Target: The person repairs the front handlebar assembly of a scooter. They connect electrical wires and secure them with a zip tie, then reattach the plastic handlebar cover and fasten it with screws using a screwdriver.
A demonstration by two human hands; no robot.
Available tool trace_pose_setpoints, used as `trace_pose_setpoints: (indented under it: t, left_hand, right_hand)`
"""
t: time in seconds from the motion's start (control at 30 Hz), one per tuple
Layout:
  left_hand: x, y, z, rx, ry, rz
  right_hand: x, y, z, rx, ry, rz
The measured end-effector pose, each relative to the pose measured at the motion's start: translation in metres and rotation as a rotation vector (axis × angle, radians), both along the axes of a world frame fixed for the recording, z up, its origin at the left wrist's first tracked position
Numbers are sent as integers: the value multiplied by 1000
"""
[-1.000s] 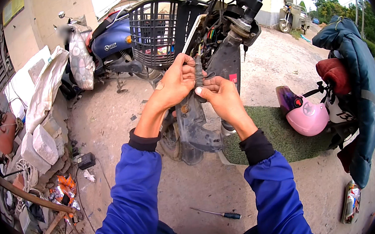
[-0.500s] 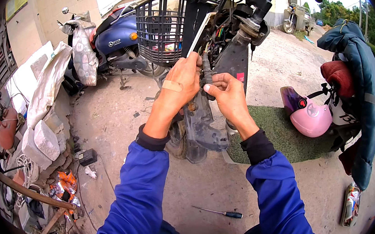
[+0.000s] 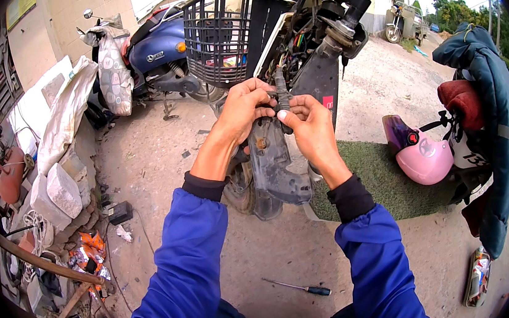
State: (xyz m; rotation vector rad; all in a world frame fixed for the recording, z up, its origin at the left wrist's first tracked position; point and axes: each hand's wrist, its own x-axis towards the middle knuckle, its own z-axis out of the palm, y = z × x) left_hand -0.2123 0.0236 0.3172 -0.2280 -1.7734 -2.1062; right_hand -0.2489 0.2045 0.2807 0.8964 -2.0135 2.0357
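A grey ribbed cable sleeve (image 3: 281,85) hangs from the opened front of a scooter, below the exposed wires (image 3: 298,42). My right hand (image 3: 310,131) pinches the lower end of the sleeve between thumb and fingers. Close against its left side, my left hand (image 3: 242,112) has its fingertips pressed together on a small dark piece that I cannot make out. Beneath both hands is the scooter's dirty dark plastic front fender (image 3: 270,163), partly covered by them.
Behind my left hand is a black basket (image 3: 220,38). A screwdriver (image 3: 299,286) lies on the ground near me. To the right are a green footboard mat (image 3: 368,178) and a pink helmet (image 3: 425,159). A blue scooter (image 3: 157,54) stands at the back left, beside rubble (image 3: 62,191).
My left hand has turned and shifted slightly down, its fingers now showing more beside the sleeve. The right hand keeps its grip almost in place.
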Motion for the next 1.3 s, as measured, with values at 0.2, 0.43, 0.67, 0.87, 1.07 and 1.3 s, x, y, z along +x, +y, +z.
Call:
trace_pose_setpoints:
  t: [0.2,0.43,0.67,0.87,1.07,1.3]
  left_hand:
    - [-1,12,5,-47,44,161]
    - [-7,18,6,-197,91,312]
    - [-9,12,3,173,78,86]
    - [0,5,14,-5,126,79]
    - [3,-7,24,-295,174,229]
    - [-4,20,16,-858,286,874]
  right_hand:
    - [4,-4,-1,22,116,-81]
    - [10,-8,0,121,245,-260]
    - [10,-11,4,146,342,-353]
    - [8,-16,4,176,383,-413]
    - [13,-11,17,160,422,-431]
    - [18,-8,29,349,485,-468]
